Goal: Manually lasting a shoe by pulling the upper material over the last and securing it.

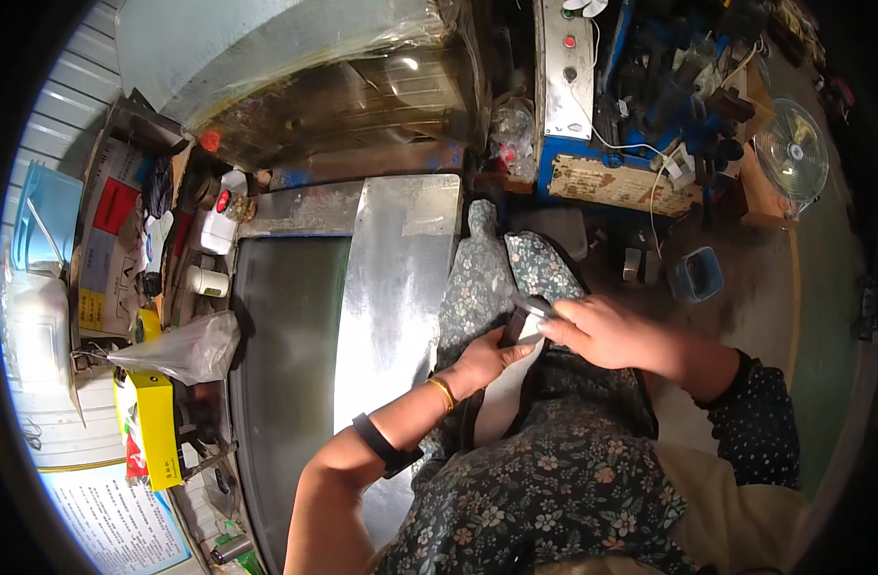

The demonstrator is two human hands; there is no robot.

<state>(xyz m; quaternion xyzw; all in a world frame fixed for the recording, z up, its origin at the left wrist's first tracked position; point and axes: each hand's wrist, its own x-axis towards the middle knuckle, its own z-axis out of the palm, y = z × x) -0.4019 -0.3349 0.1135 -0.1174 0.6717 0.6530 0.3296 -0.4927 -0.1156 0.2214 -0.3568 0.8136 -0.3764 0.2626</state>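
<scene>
Over my lap, my left hand point(487, 362) is closed on a long pale piece with dark edges point(501, 402); its kind is unclear. The thumb lies on its pale face, and its lower end rests against my flowered apron point(544, 479). Close by, at the upper end of the piece, my right hand point(592, 331) is closed round a small grey metallic tool point(539, 309). The tool's far end is blurred, so its exact kind does not show. Both hands nearly meet at the dark upper end of the piece. My legs stretch forward beneath them.
A shiny metal sheet point(396, 278) lies to my left beside a dark panel point(290, 297). Left shelves hold a yellow box point(151, 431), a plastic bag point(195, 347) and bottles. Ahead stand a blue machine with a control panel point(567, 72), a fan point(792, 151) and a blue container point(698, 275).
</scene>
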